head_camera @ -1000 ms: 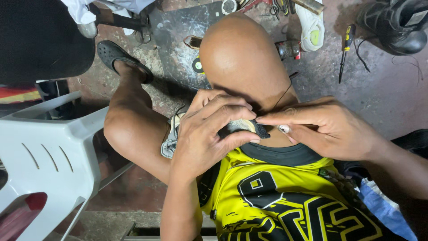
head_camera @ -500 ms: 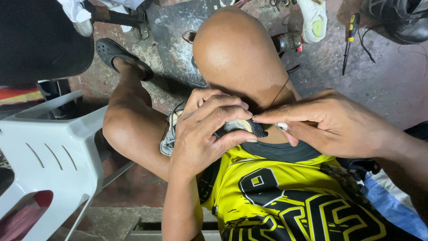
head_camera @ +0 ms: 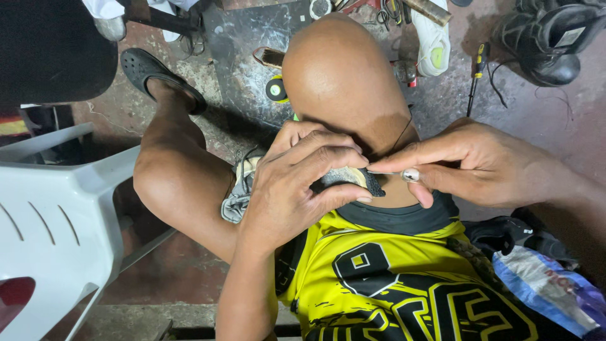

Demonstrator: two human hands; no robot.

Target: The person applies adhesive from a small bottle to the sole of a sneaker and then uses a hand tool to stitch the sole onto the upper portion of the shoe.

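Note:
My left hand [head_camera: 297, 183] grips a small dark shoe part [head_camera: 353, 180] with a pale inner face, pressed against my raised right knee [head_camera: 341, 76]. My right hand [head_camera: 467, 164] pinches a thin needle-like tool at the part's right edge, thumb and forefinger closed on it. A dark thread [head_camera: 401, 136] runs up from there across my thigh. A grey shoe [head_camera: 240, 189] lies under my left wrist, mostly hidden. I wear yellow and black shorts [head_camera: 391, 278].
A white plastic chair [head_camera: 57, 215] stands at the left. On the stained floor ahead lie a black sandal [head_camera: 158, 72] on my foot, a tape roll [head_camera: 276, 88], a screwdriver [head_camera: 476, 72], a white insole [head_camera: 432, 41], scissors and black boots [head_camera: 549, 38].
Both hands keep their hold on the shoe part and tool. The view has shifted slightly; the hands barely moved.

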